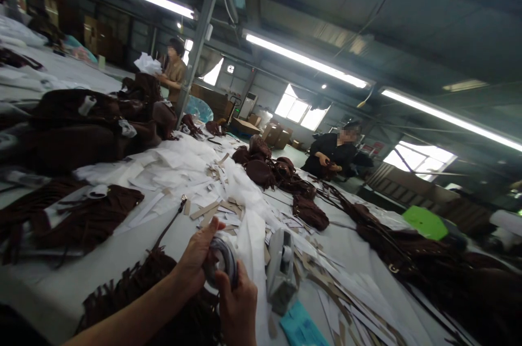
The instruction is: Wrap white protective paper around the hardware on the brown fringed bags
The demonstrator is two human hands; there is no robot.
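A roll of clear, greyish tape (231, 260) is held up between my two hands over the table. My left hand (200, 254) grips its left side, with the thumb along the upper rim. My right hand (240, 300) closes on the lower right side, its thumb against the ring. Under my forearms lies a dark brown fringed bag (128, 286), partly hidden by my left arm, with a thin strap (168, 227) stretching away from it. A grey tape dispenser (281, 275) stands just right of my hands, beside a blue packet (302, 325).
Paper strips (326, 286) and white wrapping sheets (248, 237) litter the white table. Brown bags are heaped at left (81, 123), in the middle (261, 169) and at right (448, 275). Two people work beyond the table, near a metal post (199, 47).
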